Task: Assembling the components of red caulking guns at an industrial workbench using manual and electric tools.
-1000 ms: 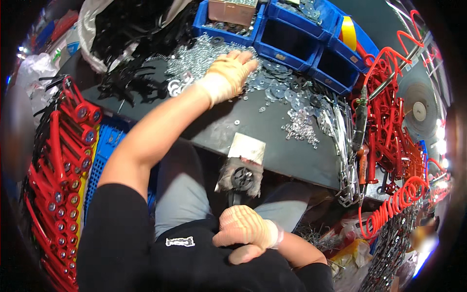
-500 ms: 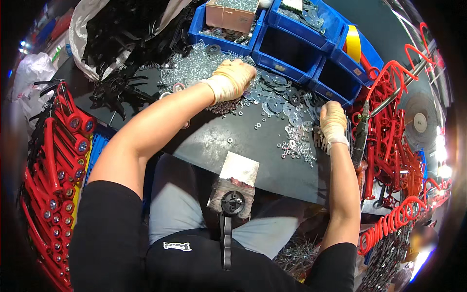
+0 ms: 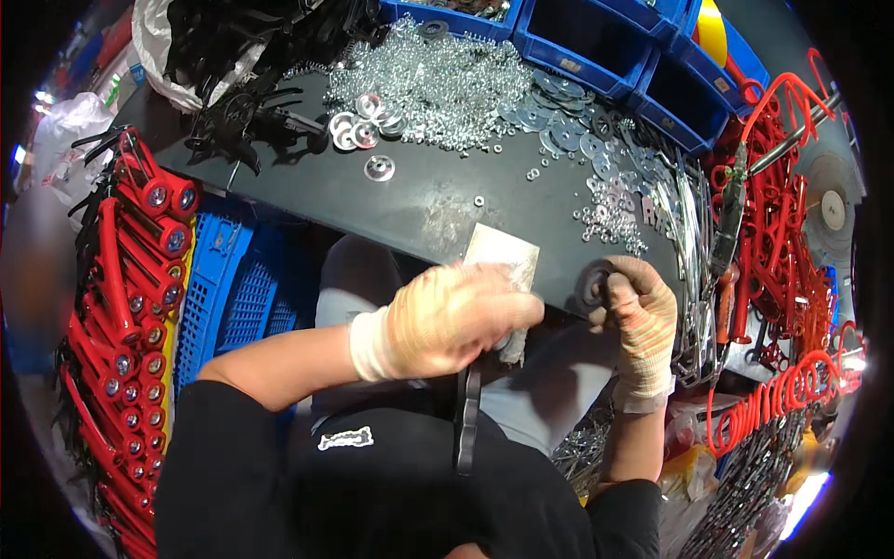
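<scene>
My left hand [image 3: 456, 312], in a pale knit glove, is closed above a small fixture with a bright metal plate [image 3: 500, 250]. Blur hides what its fingers hold, if anything. From below that hand, a black handle [image 3: 467, 424] extends toward my lap. My right hand [image 3: 641, 321], gloved too, pinches a dark round washer [image 3: 589, 285] just off the bench's front edge, to the right of the plate. Small springs [image 3: 428, 79] lie heaped on the dark bench, with flat metal washers [image 3: 559, 126] beside them.
Blue bins [image 3: 587, 47] line the back. Red tubular parts stand stacked at left [image 3: 121, 307] and hang at right [image 3: 768, 242], near a coiled red hose [image 3: 778, 396]. Black parts [image 3: 228, 126] spill from a white sack at far left. Small nuts [image 3: 610, 214] lie toward the right.
Both hands have come back from the parts piles toward the fixture. The left now hovers over it; a dark washer shows in the right. The view has shifted.
</scene>
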Demonstrator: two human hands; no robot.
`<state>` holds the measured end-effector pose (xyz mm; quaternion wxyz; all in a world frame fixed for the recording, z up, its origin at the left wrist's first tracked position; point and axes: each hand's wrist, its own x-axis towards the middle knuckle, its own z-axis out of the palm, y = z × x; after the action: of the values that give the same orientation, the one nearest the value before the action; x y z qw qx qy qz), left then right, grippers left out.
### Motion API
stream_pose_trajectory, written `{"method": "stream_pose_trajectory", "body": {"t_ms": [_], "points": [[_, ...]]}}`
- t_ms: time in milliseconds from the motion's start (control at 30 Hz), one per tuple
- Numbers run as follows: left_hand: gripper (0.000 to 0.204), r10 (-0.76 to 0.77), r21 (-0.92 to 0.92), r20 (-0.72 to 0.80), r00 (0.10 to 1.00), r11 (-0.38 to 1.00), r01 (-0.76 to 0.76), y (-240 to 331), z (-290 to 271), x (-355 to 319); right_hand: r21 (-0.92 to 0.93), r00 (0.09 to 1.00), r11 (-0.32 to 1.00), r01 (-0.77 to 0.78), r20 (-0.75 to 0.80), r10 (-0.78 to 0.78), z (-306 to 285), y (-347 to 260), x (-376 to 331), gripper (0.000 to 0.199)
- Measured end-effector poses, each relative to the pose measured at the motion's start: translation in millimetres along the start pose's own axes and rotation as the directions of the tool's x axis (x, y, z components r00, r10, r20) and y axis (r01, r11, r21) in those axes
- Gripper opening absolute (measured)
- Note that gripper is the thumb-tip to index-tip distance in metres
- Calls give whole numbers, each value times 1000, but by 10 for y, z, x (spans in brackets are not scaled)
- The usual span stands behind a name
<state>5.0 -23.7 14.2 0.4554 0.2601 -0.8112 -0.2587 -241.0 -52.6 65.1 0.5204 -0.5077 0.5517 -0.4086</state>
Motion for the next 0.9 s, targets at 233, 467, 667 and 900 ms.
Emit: {"method": "stream_pose_trajectory", "body": {"t_ms": [233,467,667,900], "points": [[39,-100,-123,-283,954,990,67,218,52,-43,101,998,994,29,61,-35,140,-261,-329,30],[32,-53,5,-30,998,999,54,87,175,-137,-39,958,989,141,256,-127,231,-401,-492,34],[49,-32,137,-156,987,989,54,3,284,-279,-243,876,945,218,475,-80,111,-7,-118,27],[68,-78,19,-156,985,996,82,-40,252,-147,-883,861,-66,-465,-434,-265,-3759,581,562,45]]}}
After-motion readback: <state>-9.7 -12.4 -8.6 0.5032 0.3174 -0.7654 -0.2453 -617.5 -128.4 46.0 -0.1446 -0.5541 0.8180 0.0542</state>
